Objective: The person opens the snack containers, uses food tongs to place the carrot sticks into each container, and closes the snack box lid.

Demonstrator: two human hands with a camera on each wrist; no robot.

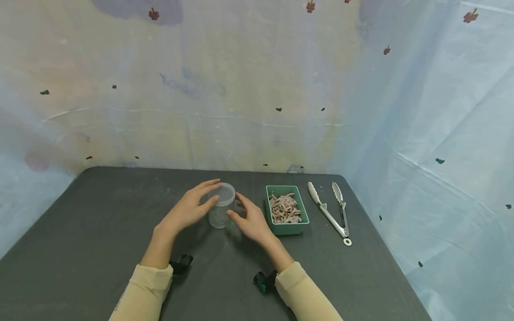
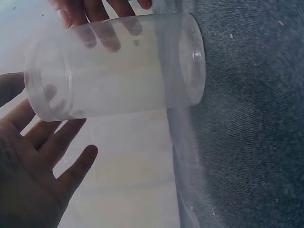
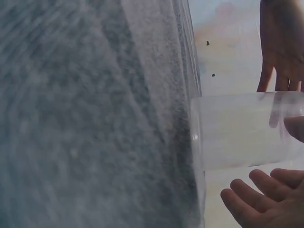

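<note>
"In the middle of the table (image 1: 100, 249), between the two hands, what is standing there?"

"It is a clear jar (image 1: 220, 218), upright on its base, with a pale lid (image 1: 225, 195) on top."

"And the left hand (image 1: 189, 209), does it grasp something?"

"I would say no. Its fingers are spread and rather straight beside the lid. In the left wrist view, one of them stands apart from the jar. Whether another fingertip touches the lid, I cannot tell."

"What about the right hand (image 1: 254, 222)?"

"It is also loose. Its fingers are only slightly bent, at the right side of the jar, and the thumb is nearer to us. In the left wrist view, some of these fingers show through the clear wall. If they touch it, I cannot tell."

"And just beside this hand?"

"There is a green tray (image 1: 288, 229), with many small pale brown pieces (image 1: 286, 208) heaped in it. To the right of the tray lie the tongs (image 1: 332, 220), their two arms apart, the tips toward the far edge of the table."

"What is around all this?"

"Both arms wear beige sleeves (image 1: 148, 283). Behind the table hangs a pale sheet (image 1: 241, 67) with small leaf prints (image 1: 154, 14), and it covers also the right side."
</note>
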